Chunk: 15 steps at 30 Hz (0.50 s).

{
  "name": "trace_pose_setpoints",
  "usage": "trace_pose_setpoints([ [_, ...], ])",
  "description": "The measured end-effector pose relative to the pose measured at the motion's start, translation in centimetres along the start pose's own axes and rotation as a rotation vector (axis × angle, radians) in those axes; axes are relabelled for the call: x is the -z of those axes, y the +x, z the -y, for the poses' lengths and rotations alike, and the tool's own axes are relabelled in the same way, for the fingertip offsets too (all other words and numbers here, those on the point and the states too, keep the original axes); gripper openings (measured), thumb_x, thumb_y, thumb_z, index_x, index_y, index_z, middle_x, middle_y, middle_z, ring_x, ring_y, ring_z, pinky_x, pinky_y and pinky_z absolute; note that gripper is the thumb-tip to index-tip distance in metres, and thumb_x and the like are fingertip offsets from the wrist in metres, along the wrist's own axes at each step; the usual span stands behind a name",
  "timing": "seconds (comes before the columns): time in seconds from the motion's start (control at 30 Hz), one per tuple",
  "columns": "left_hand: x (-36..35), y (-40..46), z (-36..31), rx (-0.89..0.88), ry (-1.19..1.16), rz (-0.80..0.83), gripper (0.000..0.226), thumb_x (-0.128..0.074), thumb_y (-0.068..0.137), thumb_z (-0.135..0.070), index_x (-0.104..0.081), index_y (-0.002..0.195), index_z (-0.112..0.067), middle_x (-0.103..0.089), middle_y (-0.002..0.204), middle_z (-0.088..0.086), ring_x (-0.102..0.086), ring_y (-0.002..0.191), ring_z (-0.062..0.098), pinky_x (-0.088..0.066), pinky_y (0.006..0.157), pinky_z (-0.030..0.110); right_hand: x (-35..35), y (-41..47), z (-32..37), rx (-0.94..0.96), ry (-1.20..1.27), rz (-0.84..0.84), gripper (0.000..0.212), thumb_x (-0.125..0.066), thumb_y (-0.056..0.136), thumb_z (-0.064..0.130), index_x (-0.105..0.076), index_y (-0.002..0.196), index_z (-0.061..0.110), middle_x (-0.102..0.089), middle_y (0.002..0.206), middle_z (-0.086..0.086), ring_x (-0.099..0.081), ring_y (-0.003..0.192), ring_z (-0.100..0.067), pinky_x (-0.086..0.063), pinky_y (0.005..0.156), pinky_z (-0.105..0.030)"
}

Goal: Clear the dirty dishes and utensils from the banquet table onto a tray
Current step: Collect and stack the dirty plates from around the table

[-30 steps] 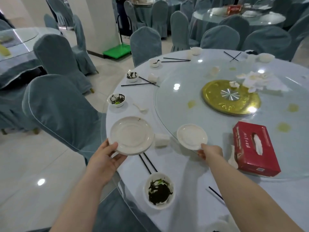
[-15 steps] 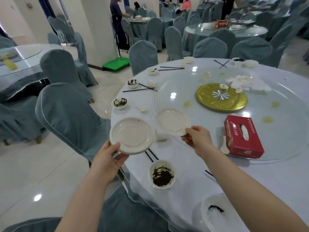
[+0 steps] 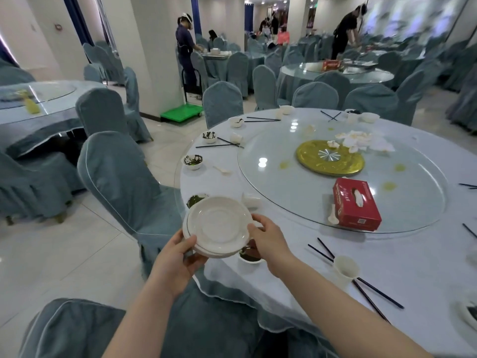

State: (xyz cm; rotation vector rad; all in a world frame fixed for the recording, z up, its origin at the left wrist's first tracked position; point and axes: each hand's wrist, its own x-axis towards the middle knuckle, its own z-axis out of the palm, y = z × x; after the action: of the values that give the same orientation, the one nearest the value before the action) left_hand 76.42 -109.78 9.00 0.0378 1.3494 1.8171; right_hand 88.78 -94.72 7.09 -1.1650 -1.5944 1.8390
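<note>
Two white plates [image 3: 218,226] lie stacked, the smaller on the larger, held above the round table's [image 3: 296,277] near-left edge. My left hand [image 3: 178,257] grips the stack's lower left rim. My right hand [image 3: 268,241] holds its right rim. Beneath the stack a bowl with dark greens [image 3: 249,255] is partly hidden, and another such bowl [image 3: 196,199] peeks out behind. More dirty bowls [image 3: 193,161] [image 3: 209,136], a white cup [image 3: 251,200], black chopsticks [image 3: 321,250] and a spoon [image 3: 222,170] sit around the table rim.
A glass turntable [image 3: 284,192] carries a red tissue box [image 3: 355,204], a gold centre disc [image 3: 330,157] and crumpled napkins [image 3: 361,140]. Covered chairs [image 3: 121,177] stand close at the left and below me. A cup [image 3: 346,267] sits near right. People work at far tables.
My right hand carried the small plate left off the turntable and set it onto the large plate in my left hand. Both hands now hold the stack, lifted off the table.
</note>
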Motion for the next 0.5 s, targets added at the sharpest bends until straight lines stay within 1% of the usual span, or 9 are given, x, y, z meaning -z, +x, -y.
trace_pose_setpoints([
  [0.03, 0.2, -0.1, 0.2, 0.003, 0.011, 0.000, 0.028, -0.051, 0.096, -0.006, -0.060, 0.119, -0.020, -0.066, 0.111, 0.009, -0.066, 0.090, 0.024, -0.058, 0.057, 0.030, -0.1, -0.2, -0.1, -0.050, 0.034, 0.054, 0.021, -0.049, 0.095, 0.020, -0.061, 0.111, 0.027, -0.067, 0.091, -0.006, -0.066, 0.061, -0.017, -0.057, 0.056, -0.029],
  [0.1, 0.5, -0.2, 0.5, 0.011, 0.032, 0.003, 0.030, -0.050, 0.097, -0.007, -0.058, 0.123, -0.021, -0.065, 0.114, 0.008, -0.065, 0.094, 0.025, -0.058, 0.060, 0.032, -0.4, -0.3, -0.1, -0.153, 0.111, 0.152, 0.018, -0.048, 0.095, 0.012, -0.063, 0.104, 0.014, -0.068, 0.089, -0.009, -0.068, 0.059, -0.017, -0.055, 0.055, -0.028],
  [0.17, 0.7, 0.1, 0.4, 0.015, 0.049, 0.002, 0.030, -0.052, 0.097, -0.009, -0.059, 0.123, -0.021, -0.065, 0.114, 0.009, -0.065, 0.097, 0.027, -0.059, 0.063, 0.034, -0.6, 0.4, -0.1, -0.224, 0.160, 0.192, 0.013, -0.052, 0.091, 0.003, -0.063, 0.097, 0.002, -0.068, 0.090, -0.015, -0.070, 0.060, -0.019, -0.056, 0.055, -0.028],
  [0.23, 0.9, 1.0, 0.1, 0.019, 0.076, 0.008, 0.029, -0.052, 0.097, -0.009, -0.058, 0.123, -0.019, -0.066, 0.114, 0.010, -0.065, 0.099, 0.028, -0.058, 0.068, 0.036, -0.8, 1.7, -0.1, -0.256, 0.172, 0.198, 0.008, -0.056, 0.089, 0.000, -0.061, 0.094, -0.004, -0.067, 0.086, -0.017, -0.070, 0.059, -0.023, -0.055, 0.053, -0.027],
  [0.33, 0.9, 2.8, -0.3, 0.053, 0.116, 0.022, 0.028, -0.053, 0.096, -0.007, -0.059, 0.121, -0.017, -0.069, 0.109, 0.013, -0.066, 0.098, 0.032, -0.058, 0.076, 0.041, -0.9, 4.2, -0.3, -0.285, 0.118, 0.187, 0.006, -0.059, 0.089, 0.003, -0.061, 0.092, -0.002, -0.064, 0.079, -0.015, -0.068, 0.054, -0.025, -0.053, 0.048, -0.026],
  [0.43, 0.1, 5.2, -0.5, 0.094, 0.139, 0.017, 0.025, -0.054, 0.095, -0.002, -0.059, 0.110, -0.021, -0.075, 0.096, 0.011, -0.072, 0.090, 0.030, -0.058, 0.078, 0.043, -0.5, 7.4, -0.3, -0.305, 0.101, 0.187, 0.004, -0.059, 0.087, 0.001, -0.063, 0.090, 0.000, -0.064, 0.079, -0.015, -0.066, 0.051, -0.022, -0.054, 0.048, -0.027],
  [0.5, -0.8, 7.1, -0.8, 0.113, 0.171, 0.026, 0.027, -0.057, 0.093, -0.003, -0.057, 0.112, -0.023, -0.075, 0.092, 0.011, -0.072, 0.089, 0.029, -0.057, 0.083, 0.044, 0.1, 9.8, -0.3, -0.317, 0.102, 0.170, 0.005, -0.060, 0.087, 0.001, -0.064, 0.089, 0.002, -0.065, 0.080, -0.013, -0.066, 0.053, -0.021, -0.055, 0.050, -0.028],
])
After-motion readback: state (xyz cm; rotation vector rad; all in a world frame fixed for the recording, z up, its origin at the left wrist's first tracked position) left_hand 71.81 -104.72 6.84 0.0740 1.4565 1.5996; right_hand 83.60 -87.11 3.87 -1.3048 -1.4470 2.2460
